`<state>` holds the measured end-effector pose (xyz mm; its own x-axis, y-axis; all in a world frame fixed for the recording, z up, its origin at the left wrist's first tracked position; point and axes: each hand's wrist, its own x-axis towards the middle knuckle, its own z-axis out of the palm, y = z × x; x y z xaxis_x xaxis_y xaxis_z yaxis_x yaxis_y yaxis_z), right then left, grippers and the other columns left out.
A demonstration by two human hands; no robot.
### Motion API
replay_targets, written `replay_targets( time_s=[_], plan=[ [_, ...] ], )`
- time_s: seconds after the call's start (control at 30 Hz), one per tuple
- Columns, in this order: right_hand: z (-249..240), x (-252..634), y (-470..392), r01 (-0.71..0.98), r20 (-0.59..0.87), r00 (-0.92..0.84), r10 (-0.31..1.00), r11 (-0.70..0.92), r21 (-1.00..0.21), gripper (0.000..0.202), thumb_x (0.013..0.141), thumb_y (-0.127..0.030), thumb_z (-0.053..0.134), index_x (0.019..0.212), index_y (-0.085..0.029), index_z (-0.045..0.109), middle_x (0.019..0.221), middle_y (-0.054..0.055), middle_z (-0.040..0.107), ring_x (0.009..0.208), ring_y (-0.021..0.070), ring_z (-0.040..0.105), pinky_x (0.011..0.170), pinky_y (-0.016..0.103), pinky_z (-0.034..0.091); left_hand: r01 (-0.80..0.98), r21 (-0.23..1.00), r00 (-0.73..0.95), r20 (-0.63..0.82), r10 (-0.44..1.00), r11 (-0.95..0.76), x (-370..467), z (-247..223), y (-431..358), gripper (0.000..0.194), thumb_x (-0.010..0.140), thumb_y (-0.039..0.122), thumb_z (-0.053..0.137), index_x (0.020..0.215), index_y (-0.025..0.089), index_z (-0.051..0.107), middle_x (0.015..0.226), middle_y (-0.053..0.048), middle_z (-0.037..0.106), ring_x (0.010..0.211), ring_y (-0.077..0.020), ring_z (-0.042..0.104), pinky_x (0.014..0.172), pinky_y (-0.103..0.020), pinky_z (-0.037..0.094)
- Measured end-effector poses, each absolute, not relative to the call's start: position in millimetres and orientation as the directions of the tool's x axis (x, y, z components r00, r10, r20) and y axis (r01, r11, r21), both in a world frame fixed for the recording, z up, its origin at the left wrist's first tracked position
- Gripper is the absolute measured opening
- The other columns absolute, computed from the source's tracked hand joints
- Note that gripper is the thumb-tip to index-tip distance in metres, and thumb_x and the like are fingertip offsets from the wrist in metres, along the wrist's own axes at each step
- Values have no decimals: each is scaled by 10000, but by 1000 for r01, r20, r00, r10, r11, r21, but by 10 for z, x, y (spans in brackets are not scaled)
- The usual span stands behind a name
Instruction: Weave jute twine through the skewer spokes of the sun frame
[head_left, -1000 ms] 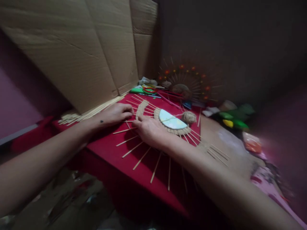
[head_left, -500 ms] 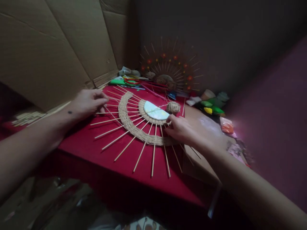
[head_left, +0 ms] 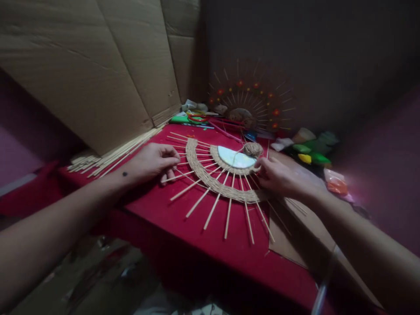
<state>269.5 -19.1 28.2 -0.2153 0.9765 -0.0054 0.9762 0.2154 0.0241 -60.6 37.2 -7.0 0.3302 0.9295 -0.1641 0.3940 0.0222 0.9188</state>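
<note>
Head: LH nr sticks (fanned)

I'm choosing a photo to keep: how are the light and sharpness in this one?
Head view: dim overall, the back wall nearly black; head view: the pale half-disc stands out brightly; head view: the flowered fan and orange packet look soft, with pinkish haze beside the packet.

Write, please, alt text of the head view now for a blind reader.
A person's left hand and right hand flank a half-round fan of sticks and woven twine, lying mostly on red cloth. A twine ball sits beside the fan's pale centre; a flowered fan stands behind.
</note>
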Motion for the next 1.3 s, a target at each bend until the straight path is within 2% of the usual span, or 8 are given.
replay_targets(
  time_s=[0.23,0.4,0.5,0.6,0.73,0.8,1.13,1.3],
  plan=[
    [306,2886,-153,930,4,-334,943,329,164,302,799,-148,526,1096,-137,580,993,121,610,877,204,548,747,291,410,431,900,475,-285,833,62,-453,-52,150,162,799,343,573,810,186,534,517,-34,651,352,-148,550,353,-235,413],
    [295,2923,-182,930,-62,-283,957,289,229,355,819,-138,487,1163,-118,570,1004,151,628,893,229,558,744,310,407,665,653,413,84,907,-363,-408,-14,204,178,776,354,540,718,192,584,564,10,606,500,-123,545,485,-226,380],
    [365,2787,-242,910,-68,-261,963,269,316,334,811,-74,451,1109,-109,597,972,159,646,918,245,558,757,322,396,748,507,388,191,902,-429,-381,8,261,222,761,373,537,644,188,579,586,11,594,563,-129,532,539,-236,357],
    [466,2487,-331,932,66,-240,969,211,294,246,817,-71,452,965,-135,638,953,149,660,909,245,562,749,329,396,755,558,352,98,931,-344,-362,17,294,234,767,372,530,621,190,556,519,20,571,506,-121,505,506,-230,340],
    [441,1982,-380,879,19,-462,887,460,-125,239,865,-126,452,903,-207,674,874,32,686,776,142,587,704,253,407,723,623,344,50,938,-299,-360,-10,312,246,782,381,533,623,193,542,481,24,571,444,-112,506,461,-217,349],
    [332,1765,-325,801,-3,-568,823,552,-233,236,863,-125,462,900,-204,682,875,24,691,781,131,590,718,246,409,688,679,335,15,942,-256,-366,-38,322,249,798,383,518,640,192,539,488,19,583,417,-112,522,439,-213,370],
    [-10,1400,107,782,158,-523,838,545,-302,248,866,-114,473,956,-157,699,959,70,685,868,158,596,764,254,396,492,865,250,-28,968,-102,-426,-106,329,89,791,268,532,754,187,525,538,12,607,412,-119,560,380,-208,417],
    [81,1364,123,775,69,-610,789,613,-151,236,892,-167,473,980,-179,692,916,68,684,791,161,605,695,262,380,332,942,119,7,993,-46,-477,-51,306,62,765,223,550,737,184,511,505,41,551,343,-79,454,318,-192,329]
  ],
)
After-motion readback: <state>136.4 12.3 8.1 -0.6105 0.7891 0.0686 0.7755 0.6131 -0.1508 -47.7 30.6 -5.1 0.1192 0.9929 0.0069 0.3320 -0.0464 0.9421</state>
